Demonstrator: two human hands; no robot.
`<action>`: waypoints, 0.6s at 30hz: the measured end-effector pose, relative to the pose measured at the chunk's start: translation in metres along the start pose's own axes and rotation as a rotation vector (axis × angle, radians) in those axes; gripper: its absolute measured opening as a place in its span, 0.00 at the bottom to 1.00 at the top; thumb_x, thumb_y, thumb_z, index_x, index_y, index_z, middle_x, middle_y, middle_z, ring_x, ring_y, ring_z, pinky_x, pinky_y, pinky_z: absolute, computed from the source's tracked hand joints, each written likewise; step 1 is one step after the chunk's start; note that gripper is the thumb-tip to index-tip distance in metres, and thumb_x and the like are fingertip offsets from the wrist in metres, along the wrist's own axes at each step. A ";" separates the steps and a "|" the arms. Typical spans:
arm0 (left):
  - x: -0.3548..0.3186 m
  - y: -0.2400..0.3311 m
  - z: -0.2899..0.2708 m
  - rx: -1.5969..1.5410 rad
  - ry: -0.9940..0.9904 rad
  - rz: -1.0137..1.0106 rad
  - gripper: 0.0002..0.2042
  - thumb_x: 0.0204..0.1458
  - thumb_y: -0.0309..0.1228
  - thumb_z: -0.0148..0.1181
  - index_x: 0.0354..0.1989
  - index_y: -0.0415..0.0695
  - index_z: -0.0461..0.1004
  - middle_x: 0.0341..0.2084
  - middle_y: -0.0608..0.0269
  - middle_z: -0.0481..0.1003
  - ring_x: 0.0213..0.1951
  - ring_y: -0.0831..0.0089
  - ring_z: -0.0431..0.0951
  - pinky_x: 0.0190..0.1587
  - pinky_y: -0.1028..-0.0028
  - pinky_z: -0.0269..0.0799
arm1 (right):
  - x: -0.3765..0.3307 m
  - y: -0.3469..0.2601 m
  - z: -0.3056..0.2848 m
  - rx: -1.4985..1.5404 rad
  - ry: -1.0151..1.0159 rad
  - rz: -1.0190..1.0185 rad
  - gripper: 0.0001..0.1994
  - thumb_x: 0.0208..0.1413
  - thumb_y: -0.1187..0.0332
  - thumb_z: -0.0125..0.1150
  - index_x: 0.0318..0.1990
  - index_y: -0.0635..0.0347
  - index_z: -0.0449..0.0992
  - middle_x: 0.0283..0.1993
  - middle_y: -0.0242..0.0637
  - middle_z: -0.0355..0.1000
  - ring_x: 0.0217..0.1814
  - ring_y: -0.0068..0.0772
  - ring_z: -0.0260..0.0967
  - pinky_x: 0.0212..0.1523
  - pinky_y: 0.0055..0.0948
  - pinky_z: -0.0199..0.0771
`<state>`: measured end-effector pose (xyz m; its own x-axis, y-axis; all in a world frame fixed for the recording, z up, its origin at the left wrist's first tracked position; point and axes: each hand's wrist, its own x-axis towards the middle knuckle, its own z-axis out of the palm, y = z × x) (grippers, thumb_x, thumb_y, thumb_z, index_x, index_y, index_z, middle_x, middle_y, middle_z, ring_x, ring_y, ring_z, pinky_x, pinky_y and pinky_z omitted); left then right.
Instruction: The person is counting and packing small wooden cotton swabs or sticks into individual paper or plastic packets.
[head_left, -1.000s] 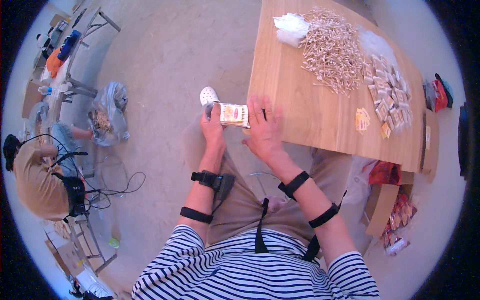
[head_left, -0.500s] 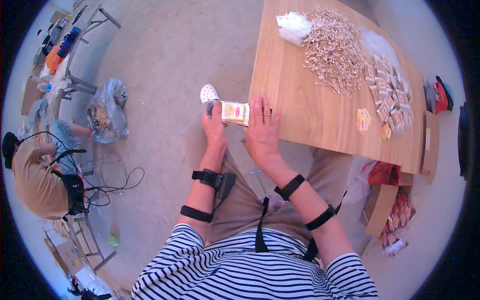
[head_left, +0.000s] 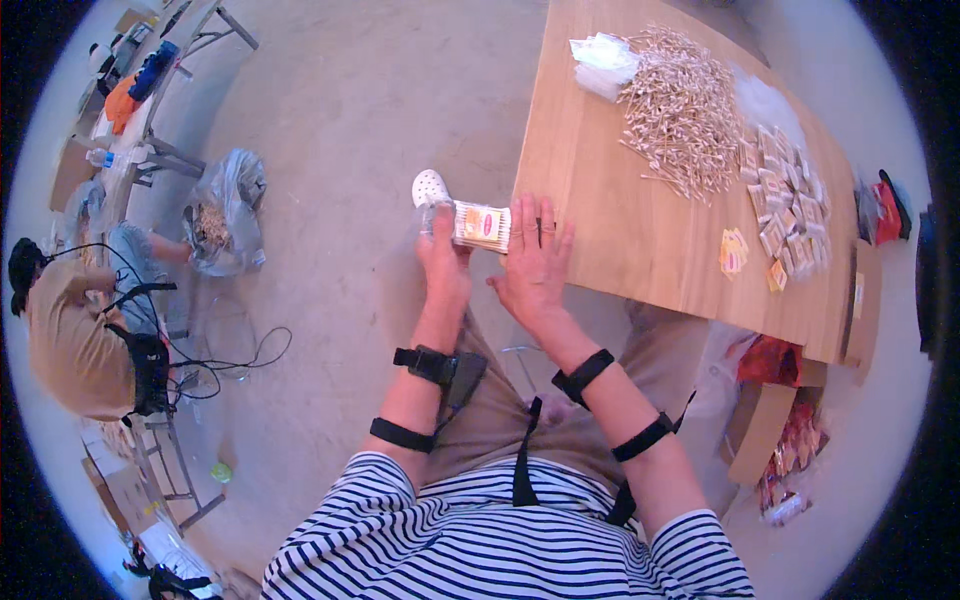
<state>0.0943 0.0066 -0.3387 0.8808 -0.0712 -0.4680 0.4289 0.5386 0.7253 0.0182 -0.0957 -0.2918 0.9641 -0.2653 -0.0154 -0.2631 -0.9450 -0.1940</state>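
My left hand (head_left: 444, 268) grips a small pack of cotton swabs (head_left: 483, 226) by its left end, with the thumb on top. Through the clear wrap a row of swabs and a white, orange and red label card show. Crinkled clear film stands out beyond my left thumb. My right hand (head_left: 533, 268) lies palm down at the table's near left corner. Its fingers are stretched out against the pack's right end; whether they press on it I cannot tell.
On the wooden table (head_left: 590, 210) lie a heap of loose cotton swabs (head_left: 685, 115), clear bags (head_left: 605, 65), label cards (head_left: 733, 252) and several filled packs (head_left: 785, 205). Cardboard boxes (head_left: 757, 430) stand below right. A seated person (head_left: 85, 340) is at the left near a plastic bag (head_left: 228, 215).
The whole view has shifted slightly, so the table appears further right. Both hands and the pack keep about the same place at the table corner. The film by my left thumb shows more clearly.
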 end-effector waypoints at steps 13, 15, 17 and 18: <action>-0.012 -0.019 0.019 -0.244 -0.031 -0.009 0.16 0.51 0.27 0.69 0.47 0.41 0.72 0.39 0.65 0.77 0.40 0.74 0.79 0.43 0.71 0.77 | 0.001 0.001 0.004 0.012 0.033 -0.011 0.49 0.44 0.58 0.70 0.72 0.64 0.50 0.78 0.42 0.43 0.81 0.50 0.34 0.74 0.64 0.32; -0.014 -0.021 0.024 -0.226 -0.024 -0.009 0.15 0.52 0.27 0.69 0.46 0.41 0.72 0.39 0.65 0.77 0.39 0.74 0.79 0.42 0.71 0.77 | 0.001 0.004 0.011 -0.117 0.072 -0.033 0.45 0.49 0.58 0.64 0.73 0.64 0.50 0.78 0.43 0.42 0.81 0.50 0.34 0.74 0.64 0.31; -0.011 -0.025 0.023 -0.218 -0.011 -0.010 0.14 0.52 0.26 0.68 0.45 0.41 0.73 0.38 0.65 0.77 0.38 0.75 0.79 0.41 0.71 0.78 | 0.001 0.000 0.011 -0.106 0.073 -0.039 0.43 0.51 0.57 0.62 0.73 0.64 0.50 0.78 0.44 0.41 0.81 0.49 0.34 0.74 0.63 0.31; -0.010 -0.026 0.021 -0.231 -0.013 -0.011 0.13 0.52 0.26 0.68 0.44 0.40 0.73 0.38 0.65 0.78 0.38 0.75 0.79 0.41 0.71 0.78 | 0.001 -0.001 0.011 -0.088 0.074 -0.044 0.42 0.53 0.56 0.60 0.73 0.64 0.50 0.78 0.44 0.41 0.81 0.49 0.33 0.74 0.63 0.31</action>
<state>0.0784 -0.0248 -0.3422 0.8794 -0.0887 -0.4678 0.3830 0.7154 0.5844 0.0197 -0.0932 -0.3024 0.9702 -0.2334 0.0645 -0.2259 -0.9684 -0.1059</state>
